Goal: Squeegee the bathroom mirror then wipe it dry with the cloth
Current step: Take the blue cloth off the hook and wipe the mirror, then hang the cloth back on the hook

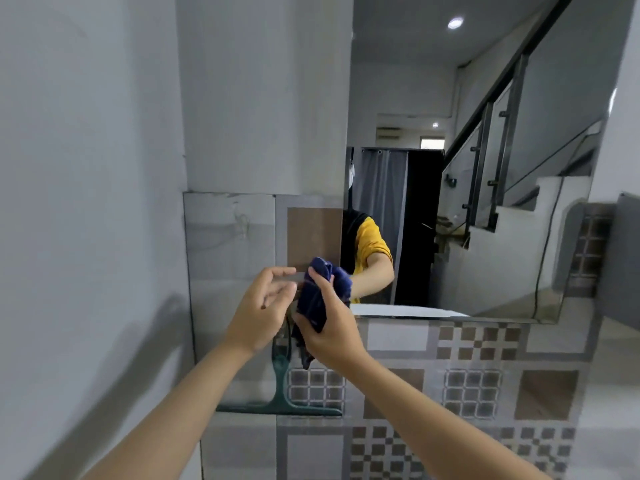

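Observation:
My right hand (330, 336) grips a bunched dark blue cloth (313, 299) in front of the mirror's lower left corner. My left hand (258, 306) is just left of the cloth, with thumb and fingers apart and nothing visible between them. A green squeegee (280, 382) hangs blade-down below both hands. Its handle rises between them towards my right fingers, and the top is hidden. The mirror (485, 202) fills the upper right and reflects a yellow sleeve and the cloth.
A plain grey wall (86, 202) closes in on the left. Patterned brown and grey tiles (467, 393) cover the wall below the mirror. A grey box-like fixture (623, 261) juts out at the right edge. The mirror reflects a staircase with a glass railing.

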Tool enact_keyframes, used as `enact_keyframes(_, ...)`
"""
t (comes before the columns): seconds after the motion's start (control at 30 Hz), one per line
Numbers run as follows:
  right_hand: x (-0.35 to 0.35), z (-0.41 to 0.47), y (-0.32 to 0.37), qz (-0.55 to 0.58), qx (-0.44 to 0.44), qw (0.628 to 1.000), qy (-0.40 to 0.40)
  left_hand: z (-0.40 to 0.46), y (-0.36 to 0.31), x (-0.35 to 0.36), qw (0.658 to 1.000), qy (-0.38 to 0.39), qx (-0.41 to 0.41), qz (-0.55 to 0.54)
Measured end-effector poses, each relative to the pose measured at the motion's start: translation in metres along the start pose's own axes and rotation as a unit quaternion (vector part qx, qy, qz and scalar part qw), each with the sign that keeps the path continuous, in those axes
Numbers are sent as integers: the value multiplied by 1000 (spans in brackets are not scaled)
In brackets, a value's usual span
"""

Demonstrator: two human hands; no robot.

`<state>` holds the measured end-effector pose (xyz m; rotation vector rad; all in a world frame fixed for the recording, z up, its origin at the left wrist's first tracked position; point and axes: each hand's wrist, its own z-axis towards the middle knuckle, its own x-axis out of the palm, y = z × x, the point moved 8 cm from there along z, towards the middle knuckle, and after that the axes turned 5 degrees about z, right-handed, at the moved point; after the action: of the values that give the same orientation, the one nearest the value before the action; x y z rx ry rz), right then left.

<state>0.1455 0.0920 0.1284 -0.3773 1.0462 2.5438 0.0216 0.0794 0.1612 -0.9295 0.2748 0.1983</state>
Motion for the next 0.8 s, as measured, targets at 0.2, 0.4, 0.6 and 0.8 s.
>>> enact_keyframes(0.2,6,-2,38,126,69,984,105,-18,-10,-21,996,24,-23,-84)
enact_keyframes(0.4,-11,-10,69,276,159,939,130,-37,-17,-27,994,-6,-32,-104)
enact_keyframes(0.6,-24,-15,82,239,193,945,110,-49,-41,-28,997,4,-9,-79)
enact_keyframes(0.8,-36,-20,101,207,152,964,70,-53,-50,-42,998,-24,15,-61)
